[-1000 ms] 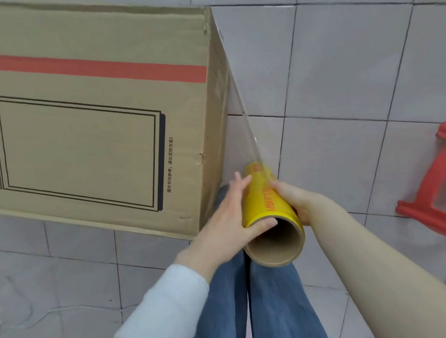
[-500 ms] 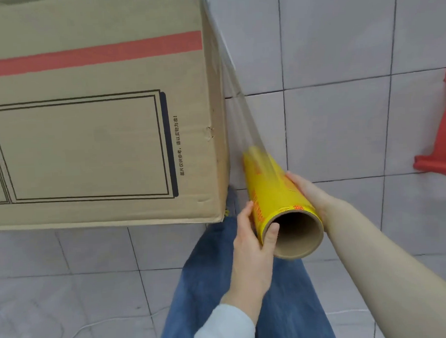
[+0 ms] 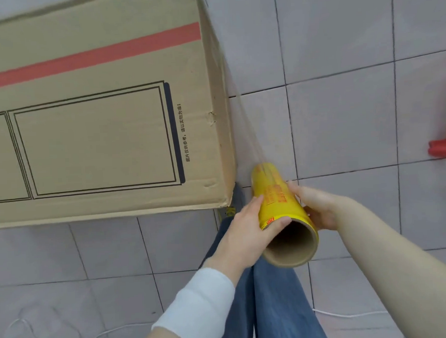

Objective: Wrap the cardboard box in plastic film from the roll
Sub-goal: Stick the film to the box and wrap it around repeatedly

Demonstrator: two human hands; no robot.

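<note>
Yellow roll [image 3: 279,204]: both hands are holding it just off the right end of the cardboard box [image 3: 100,123], beside the box's close corner.
Long way of the roll: it is pointing away from the person, along the right end of the box. Its open brown end is facing the camera.
Plastic film [image 3: 241,122]: it is stretching tight from the far part of the roll to the far right edge of the box.
Left hand [image 3: 242,234]: it is gripping the roll on the side next to the box, with the thumb hooking over the rim.
Right hand [image 3: 318,208]: it is cupping the roll on the side away from the box, fingers curling round it.
Nearer hand: the left hand is closer to the box, so the next pull probably has to carry the roll round the close corner.
Hard to see: the film is see-through, so its edges are fading into the tiles. The right fingertips are hiding behind the roll.
Cut off: the left part of the box is running out of view and its far sides are not showing, so I cannot tell how much film is already on.
Other things: a red stool [image 3: 444,143] is standing well to the right of the box.
</note>
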